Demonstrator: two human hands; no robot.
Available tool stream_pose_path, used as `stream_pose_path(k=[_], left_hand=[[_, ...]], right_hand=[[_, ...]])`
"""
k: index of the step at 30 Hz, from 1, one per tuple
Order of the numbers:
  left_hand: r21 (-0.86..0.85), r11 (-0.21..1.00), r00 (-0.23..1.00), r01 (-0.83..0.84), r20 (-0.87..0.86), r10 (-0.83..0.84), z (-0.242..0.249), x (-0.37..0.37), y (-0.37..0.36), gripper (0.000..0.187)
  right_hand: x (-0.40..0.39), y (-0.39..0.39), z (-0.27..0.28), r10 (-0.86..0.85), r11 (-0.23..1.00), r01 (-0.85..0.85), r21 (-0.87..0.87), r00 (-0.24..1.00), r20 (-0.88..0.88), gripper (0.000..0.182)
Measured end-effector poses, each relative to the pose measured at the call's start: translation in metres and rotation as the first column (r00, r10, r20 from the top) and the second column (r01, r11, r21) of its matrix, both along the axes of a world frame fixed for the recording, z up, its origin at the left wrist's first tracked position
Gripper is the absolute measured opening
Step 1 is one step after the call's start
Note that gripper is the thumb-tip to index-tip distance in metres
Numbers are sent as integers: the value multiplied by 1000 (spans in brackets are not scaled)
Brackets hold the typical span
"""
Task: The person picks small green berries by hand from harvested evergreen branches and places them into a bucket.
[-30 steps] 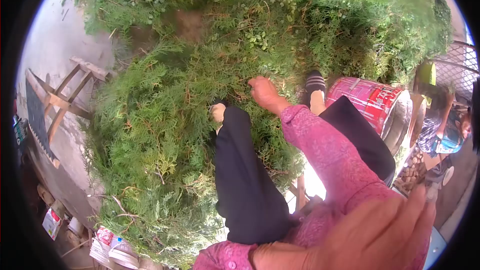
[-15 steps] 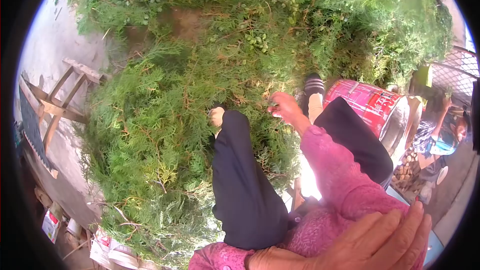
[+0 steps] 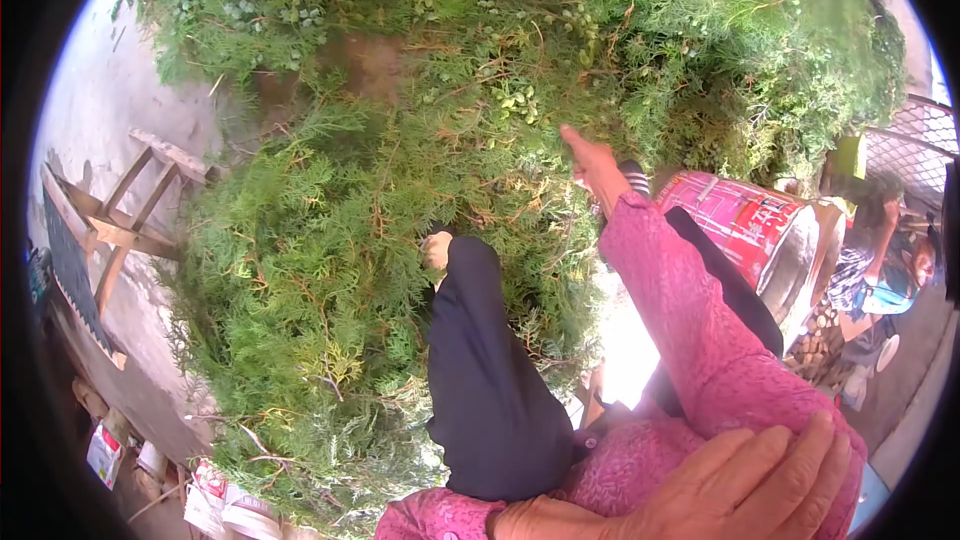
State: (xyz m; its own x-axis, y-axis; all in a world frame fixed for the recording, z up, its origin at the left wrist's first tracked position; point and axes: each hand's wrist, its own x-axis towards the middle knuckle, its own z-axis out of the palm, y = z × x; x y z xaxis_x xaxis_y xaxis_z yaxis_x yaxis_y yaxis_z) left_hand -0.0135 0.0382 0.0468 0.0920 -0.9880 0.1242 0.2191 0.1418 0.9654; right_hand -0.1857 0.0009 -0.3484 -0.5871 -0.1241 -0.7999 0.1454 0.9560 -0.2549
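Note:
A thick heap of green conifer branches (image 3: 300, 230) spreads over the ground around my feet. My right hand (image 3: 595, 165) reaches out just above the branches, its index finger stretched out toward a cluster of pale green cones. It holds nothing that I can see. My left hand (image 3: 740, 480) lies flat across my right upper arm, fingers extended on the pink sleeve (image 3: 690, 310).
A red and white bucket (image 3: 735, 225) lies on its side at the right. Beyond it another person (image 3: 875, 250) sits near a wire mesh. At the left are a wooden frame (image 3: 130, 225) and a saw (image 3: 75, 275); white containers (image 3: 235, 510) stand at lower left.
My right hand has moved forward and up over the branches, and its index finger now points outward. My left hand remains on the sleeve.

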Motion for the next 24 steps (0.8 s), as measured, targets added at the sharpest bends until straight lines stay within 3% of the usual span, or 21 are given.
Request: stream_pose_path(k=[2, 3, 4, 5, 7, 9, 11, 12, 14, 18, 20, 24], left_hand=[[-158, 978, 985, 133, 132, -112, -9, 7, -5, 29], [-157, 978, 984, 135, 134, -114, -9, 6, -7, 29], [-148, 981, 986, 125, 127, -107, -8, 4, -7, 30], [-138, 984, 988, 116, 121, -99, -8, 3, -6, 30], [-148, 980, 985, 133, 126, -115, -9, 6, -9, 30], [-153, 977, 983, 150, 129, -131, -8, 6, -9, 30], [-77, 992, 993, 101, 72, -95, -4, 2, -7, 30], [-75, 992, 993, 103, 70, -98, -5, 4, -8, 30], [-143, 975, 982, 167, 107, -153, -8, 8, -11, 29], [-142, 983, 990, 115, 94, -102, -5, 4, -8, 29], [-86, 991, 994, 100, 55, -96, -2, 5, -7, 29], [-5, 987, 987, 161, 1, -161, 3, 17, -18, 29]], right_hand=[[6, -8, -7, 42, 998, -45, 31, 994, 99, 53], [8, -9, -10, 82, 994, -94, 55, 978, 192, 51], [12, -9, -13, 24, 997, -34, 63, 989, 147, 32], [9, -5, -11, 23, 998, -32, 61, 989, 148, 32], [4, 2, 11, -100, 959, 195, -206, 913, 396, 29], [0, 9, 34, -160, 929, 272, -249, 906, 391, 24], [-12, 21, 56, -125, 792, 367, -488, 880, 458, 24], [-8, 18, 79, -128, 792, 368, -487, 880, 457, 24], [-3, 3, 131, -112, 688, 319, -652, 934, 339, 28], [-23, -11, 163, -92, 581, 257, -772, 963, 252, 28], [-22, -19, 183, -82, 556, 50, -830, 997, 5, 19], [-13, -26, 217, -67, 441, 7, -898, 997, -25, 14]])
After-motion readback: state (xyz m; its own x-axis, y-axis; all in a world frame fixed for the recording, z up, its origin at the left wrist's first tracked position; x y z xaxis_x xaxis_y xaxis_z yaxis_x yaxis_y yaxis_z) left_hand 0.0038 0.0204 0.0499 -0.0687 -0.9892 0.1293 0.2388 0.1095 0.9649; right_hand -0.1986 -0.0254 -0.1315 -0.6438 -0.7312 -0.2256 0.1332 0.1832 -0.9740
